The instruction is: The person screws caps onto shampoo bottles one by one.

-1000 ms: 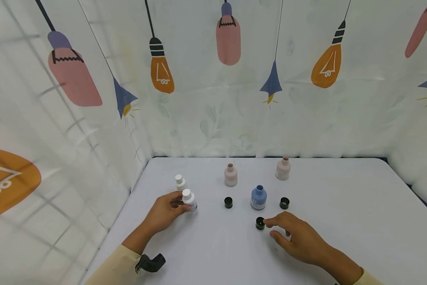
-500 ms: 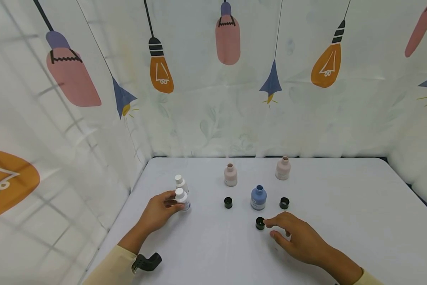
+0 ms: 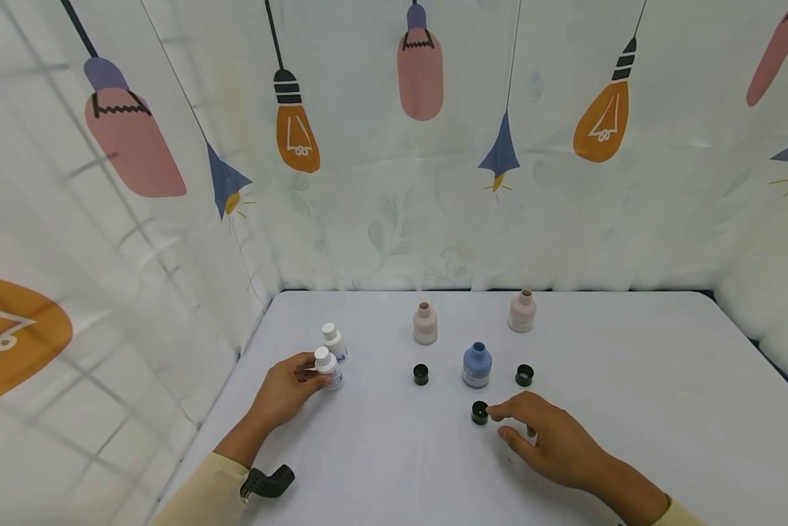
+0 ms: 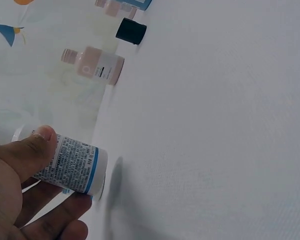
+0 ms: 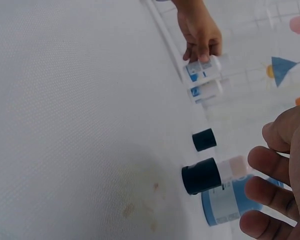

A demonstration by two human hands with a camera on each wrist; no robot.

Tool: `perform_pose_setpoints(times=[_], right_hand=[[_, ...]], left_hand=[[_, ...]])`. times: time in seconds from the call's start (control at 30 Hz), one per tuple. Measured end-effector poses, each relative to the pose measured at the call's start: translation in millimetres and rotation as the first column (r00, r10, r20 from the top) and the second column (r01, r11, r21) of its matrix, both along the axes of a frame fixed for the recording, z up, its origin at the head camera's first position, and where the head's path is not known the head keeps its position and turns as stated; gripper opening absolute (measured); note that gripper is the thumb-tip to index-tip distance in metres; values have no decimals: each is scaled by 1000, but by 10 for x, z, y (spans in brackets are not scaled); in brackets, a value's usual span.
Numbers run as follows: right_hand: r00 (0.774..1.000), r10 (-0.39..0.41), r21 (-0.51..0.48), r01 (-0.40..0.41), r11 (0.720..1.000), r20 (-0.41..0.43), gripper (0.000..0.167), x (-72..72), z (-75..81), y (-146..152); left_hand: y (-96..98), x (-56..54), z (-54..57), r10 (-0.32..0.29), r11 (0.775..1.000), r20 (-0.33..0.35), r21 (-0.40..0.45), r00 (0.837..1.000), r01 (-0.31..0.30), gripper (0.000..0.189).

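Note:
My left hand (image 3: 288, 391) holds a small white bottle (image 3: 328, 367) with a white cap, thumb on one side and fingers on the other. In the left wrist view this bottle (image 4: 75, 162) shows fine print and a blue band near its base. A second white bottle (image 3: 335, 343) stands just behind it. My right hand (image 3: 551, 442) hovers low over the table with fingers loosely bent and nothing gripped. Its index fingertip is right by a black cap (image 3: 479, 413). Behind that cap stands an uncapped blue bottle (image 3: 477, 367).
Two uncapped pale pink bottles, one at centre (image 3: 425, 325) and one farther right (image 3: 521, 313), stand toward the back of the white table (image 3: 663, 380). Two more black caps, a left one (image 3: 421, 375) and a right one (image 3: 524, 375), lie in front of them. A patterned curtain (image 3: 380, 204) hangs behind.
My left hand has moved left with the white bottle, bringing it in front of the other white bottle. My right hand has stayed in place.

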State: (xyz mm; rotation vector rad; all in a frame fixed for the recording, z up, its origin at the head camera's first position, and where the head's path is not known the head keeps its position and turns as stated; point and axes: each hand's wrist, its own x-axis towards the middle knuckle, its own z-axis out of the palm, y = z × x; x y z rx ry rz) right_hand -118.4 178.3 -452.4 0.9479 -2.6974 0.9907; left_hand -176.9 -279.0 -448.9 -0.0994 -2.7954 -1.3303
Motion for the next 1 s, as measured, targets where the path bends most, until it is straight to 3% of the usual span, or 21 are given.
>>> perform_pose_setpoints(times=[0.83,1.0], right_hand=[[1000,-4,4,4,1000,6,29,11,-6,0],[1000,-8,12,8,1000,11,28,14,-6,-5]], left_hand=[[-88,-55,-173,33,999,11,3,999,-33,54],[-82,-56,-167,29,998,33,53,999,-31,62]])
